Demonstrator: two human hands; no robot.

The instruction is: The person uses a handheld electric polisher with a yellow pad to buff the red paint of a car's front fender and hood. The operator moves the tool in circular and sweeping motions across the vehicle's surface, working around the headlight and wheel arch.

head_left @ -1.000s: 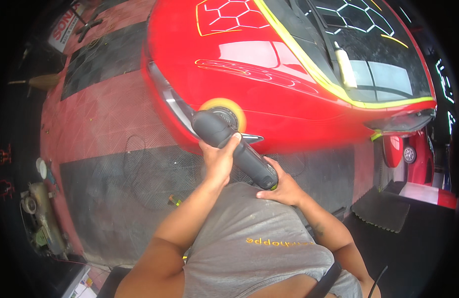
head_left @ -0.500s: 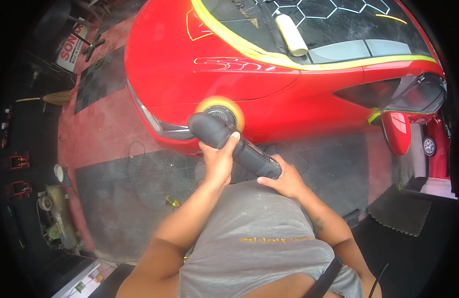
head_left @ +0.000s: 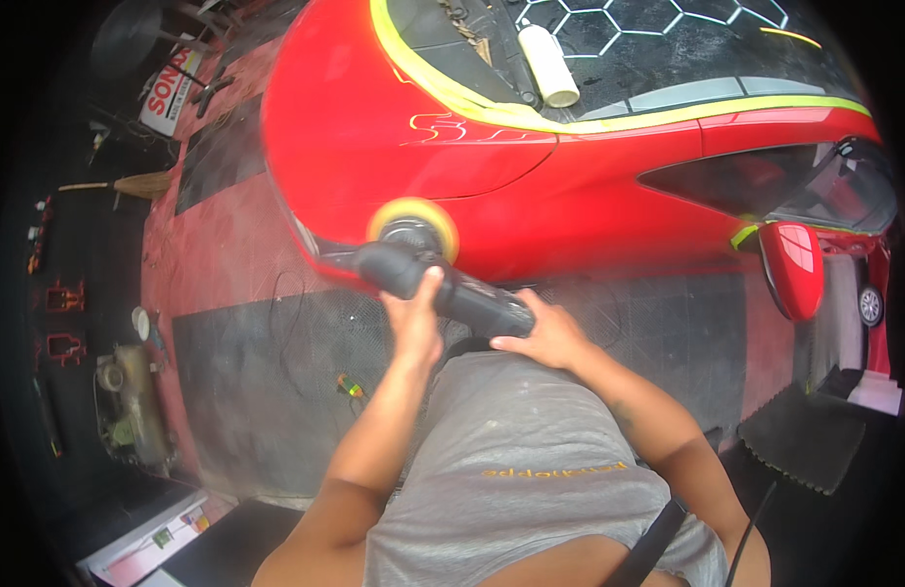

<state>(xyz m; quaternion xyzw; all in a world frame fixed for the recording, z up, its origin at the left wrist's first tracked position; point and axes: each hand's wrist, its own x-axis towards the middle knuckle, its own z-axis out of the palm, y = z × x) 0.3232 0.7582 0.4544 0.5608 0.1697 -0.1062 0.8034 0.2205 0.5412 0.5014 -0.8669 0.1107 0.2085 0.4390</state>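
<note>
A black power polisher (head_left: 475,305) with a round yellow pad (head_left: 447,231) lies against the red car (head_left: 531,235), on the front fender close to the headlight (head_left: 327,248). My left hand (head_left: 413,328) is wrapped around the polisher's neck just behind its head, thumb on top. Around the rear end of the body closes my right hand (head_left: 545,333). The tool slants, its head up and to the left. The pad's rim looks blurred, and the polisher's head hides part of it.
Yellow-green tape (head_left: 472,103) borders the car's windshield, where a pale bottle (head_left: 548,67) lies. To the right juts a red side mirror (head_left: 793,269). A cord loops over the grey and red floor tiles (head_left: 247,391). At left are a tank-like machine (head_left: 135,406) and a broom (head_left: 139,186).
The view has shifted slightly. The polisher has moved a little left, closer to the headlight, and its head now covers more of it. Both hands keep their grip.
</note>
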